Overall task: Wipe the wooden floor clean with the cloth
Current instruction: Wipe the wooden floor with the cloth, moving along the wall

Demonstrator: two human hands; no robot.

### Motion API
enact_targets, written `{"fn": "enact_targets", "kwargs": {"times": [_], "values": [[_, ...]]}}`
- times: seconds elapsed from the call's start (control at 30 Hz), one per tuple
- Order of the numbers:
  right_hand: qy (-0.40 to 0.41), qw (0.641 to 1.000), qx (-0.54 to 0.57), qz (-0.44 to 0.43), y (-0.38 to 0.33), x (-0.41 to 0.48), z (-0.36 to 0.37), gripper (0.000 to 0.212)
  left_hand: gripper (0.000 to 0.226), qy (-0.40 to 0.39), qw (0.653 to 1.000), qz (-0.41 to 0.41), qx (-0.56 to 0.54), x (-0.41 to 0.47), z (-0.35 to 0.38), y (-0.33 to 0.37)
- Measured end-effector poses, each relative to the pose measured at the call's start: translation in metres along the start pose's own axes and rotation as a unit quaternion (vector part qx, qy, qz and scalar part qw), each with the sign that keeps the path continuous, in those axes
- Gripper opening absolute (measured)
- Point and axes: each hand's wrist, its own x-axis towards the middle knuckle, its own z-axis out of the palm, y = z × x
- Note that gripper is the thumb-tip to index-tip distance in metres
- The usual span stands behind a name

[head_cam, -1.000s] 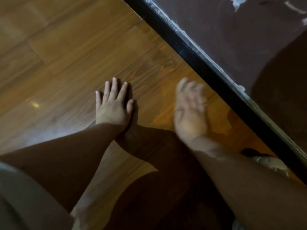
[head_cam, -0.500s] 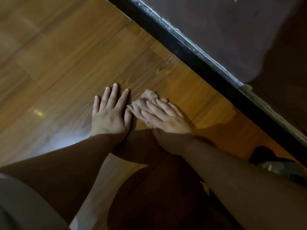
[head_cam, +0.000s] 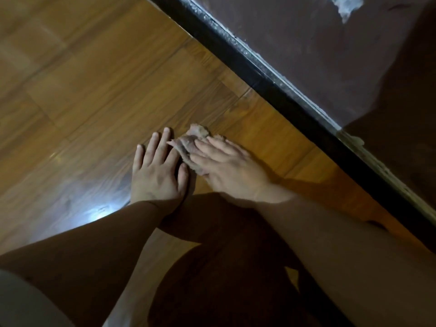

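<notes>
The wiping looked to be in mid-course. The cloth (head_cam: 191, 140) lay crumpled on the wooden floor (head_cam: 106, 79) under the fingers of the right hand (head_cam: 227, 172). It sat at 1 o'clock from the left hand (head_cam: 154, 172) and short of the black strip (head_cam: 259, 74) that ran from 12 toward 4 o'clock. The right grip was apart, fingers straight and pressing the cloth down rather than curled round it. The left grip was likewise apart, palm flat on the boards, holding nothing. No dirt showed plainly, so the cleaned share could not be told. The boards toward 10 o'clock and along the strip probably awaited wiping. Counted: one cloth, two hands, one strip, and one glare patch (head_cam: 99, 213) at 8 o'clock.
</notes>
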Motion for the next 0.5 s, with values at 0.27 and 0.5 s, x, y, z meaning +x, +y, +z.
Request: {"fn": "enact_targets", "kwargs": {"times": [0.27, 0.5], "values": [[0.083, 0.96, 0.009, 0.269, 0.033, 0.017, -0.013, 0.061, 0.057, -0.019, 1.0, 0.001, 0.003, -0.001, 0.0, -0.002], [0.013, 0.999, -0.049, 0.019, 0.031, -0.007, -0.008, 0.057, 0.048, 0.021, 0.987, -0.021, -0.159, 0.007, -0.01, -0.003]]}}
